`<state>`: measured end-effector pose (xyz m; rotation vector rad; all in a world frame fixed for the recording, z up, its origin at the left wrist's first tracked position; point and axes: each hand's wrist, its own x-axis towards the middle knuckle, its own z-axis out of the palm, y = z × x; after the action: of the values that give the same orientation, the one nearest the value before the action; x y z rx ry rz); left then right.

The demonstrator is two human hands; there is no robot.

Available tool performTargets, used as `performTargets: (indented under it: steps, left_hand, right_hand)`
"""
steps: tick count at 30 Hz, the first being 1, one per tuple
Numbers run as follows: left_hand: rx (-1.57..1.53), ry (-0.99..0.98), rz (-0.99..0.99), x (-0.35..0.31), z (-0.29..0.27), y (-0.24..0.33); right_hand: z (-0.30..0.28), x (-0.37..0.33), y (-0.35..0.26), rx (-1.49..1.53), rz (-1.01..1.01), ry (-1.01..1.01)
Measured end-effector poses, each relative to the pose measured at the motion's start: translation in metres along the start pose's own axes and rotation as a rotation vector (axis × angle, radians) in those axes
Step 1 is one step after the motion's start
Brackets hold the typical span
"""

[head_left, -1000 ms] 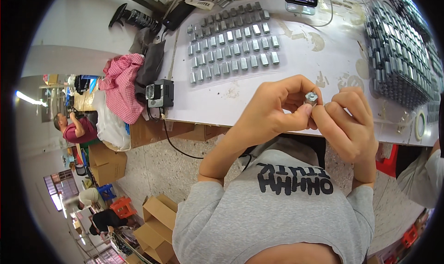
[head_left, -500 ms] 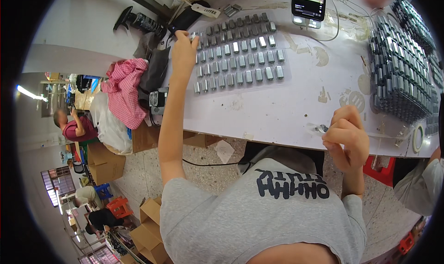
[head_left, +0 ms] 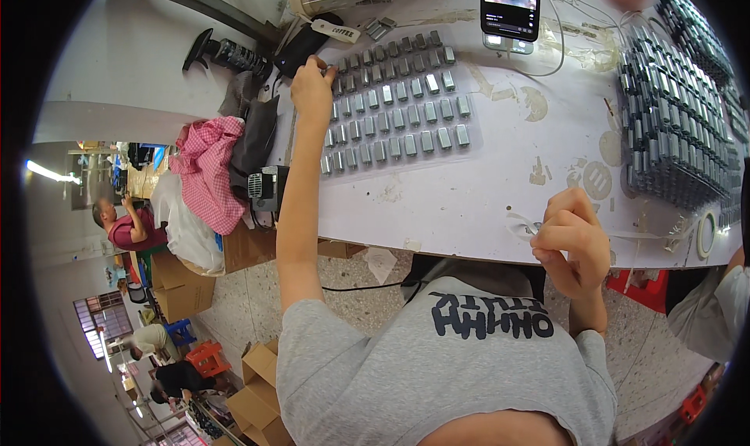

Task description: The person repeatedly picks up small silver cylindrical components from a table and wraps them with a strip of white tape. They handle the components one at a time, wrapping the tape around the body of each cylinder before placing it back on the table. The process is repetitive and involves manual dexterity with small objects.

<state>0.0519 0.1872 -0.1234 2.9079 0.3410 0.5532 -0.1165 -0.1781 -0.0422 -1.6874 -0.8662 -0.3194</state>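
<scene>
At the far left corner of a clear plastic tray [head_left: 406, 162] filled with rows of silver metal blocks [head_left: 411, 145], my left hand [head_left: 312, 94] is closed. Its fingertips pinch what looks like one small metal block, mostly hidden by the fingers. To the right, my right hand [head_left: 574, 243] is raised above the table's near edge, thumb and fingers pressed together. A clear, crinkled strip like tape [head_left: 522, 226] sticks out from its fingertips. A roll of tape [head_left: 705, 235] stands further right, and a thin clear strip seems to run from it toward that hand.
Stacked trays of metal blocks [head_left: 673, 126] fill the table's right side. At the back are a phone [head_left: 509, 8] with a cable and a few loose blocks [head_left: 380, 29]. A spray bottle [head_left: 234, 55], checked pink cloth [head_left: 207, 165] and small black-and-grey device [head_left: 266, 187] lie left.
The view has shifted slightly, so the tray and phone sit lower and further left. My left hand stays at the tray's corner; my right hand keeps its pinch, turned a little.
</scene>
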Motion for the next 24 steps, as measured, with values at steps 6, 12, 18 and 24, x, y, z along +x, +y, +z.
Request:
performTargets:
  steps: [6, 12, 18, 24]
  left_hand:
    - [0.059, 0.084, 0.175, -0.017, 0.0, -0.01]
    - [0.024, 0.115, 0.188, -0.019, -0.002, -0.011]
    - [-0.077, 0.044, 0.138, -0.013, 0.0, -0.007]
    - [0.138, 0.075, 0.1, -0.012, 0.003, -0.002]
  right_hand:
    - [-0.002, -0.002, -0.002, 0.034, 0.0, 0.016]
    - [-0.002, -0.002, -0.005, 0.054, 0.01, 0.018]
    - [-0.004, -0.005, -0.007, 0.054, 0.021, 0.036]
    - [-0.004, -0.006, -0.008, 0.049, 0.032, 0.038]
